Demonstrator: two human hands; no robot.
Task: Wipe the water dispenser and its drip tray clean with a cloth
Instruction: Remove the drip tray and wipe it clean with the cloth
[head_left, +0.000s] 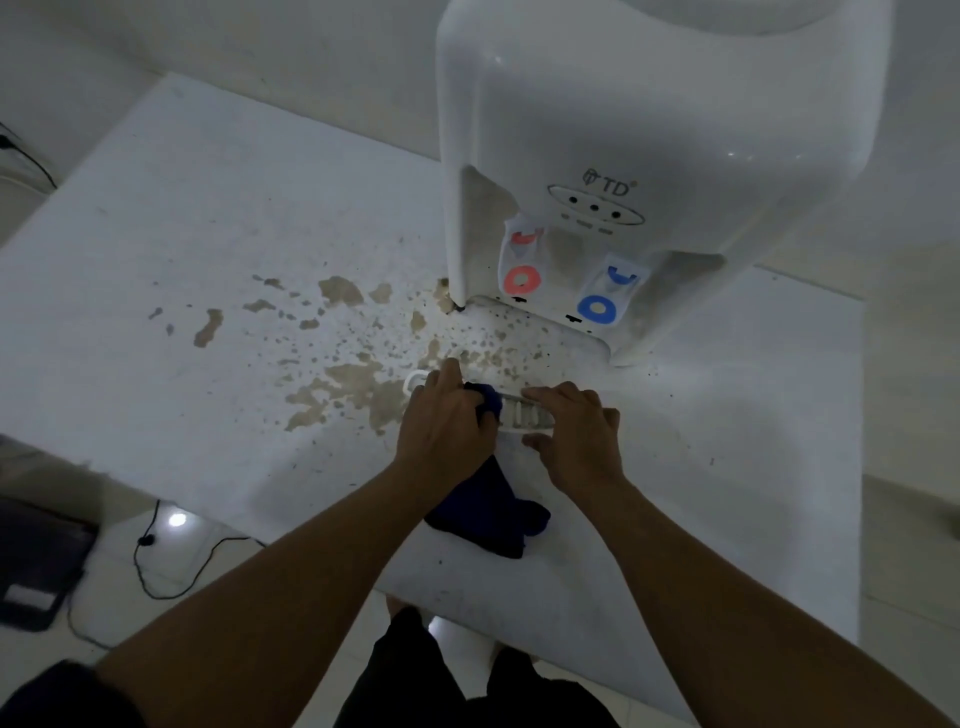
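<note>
Drip tray (524, 413) (white, slatted): right hand (576, 431) grips it, left hand (441, 426) holds blue cloth (488, 504) against it.

the water dispenser (623, 130) was white, with one red tap (522, 278) and one blue tap (597, 309). the cloth (488, 509) was dark blue. the table (182, 234) was white with brown spots.

Glossy white plastic on the water dispenser (597, 119); soft, matt dark-blue cloth (488, 512); the slotted drip tray (522, 413) looks plastic; the table (182, 218) top's matt, its coating flaking.
</note>
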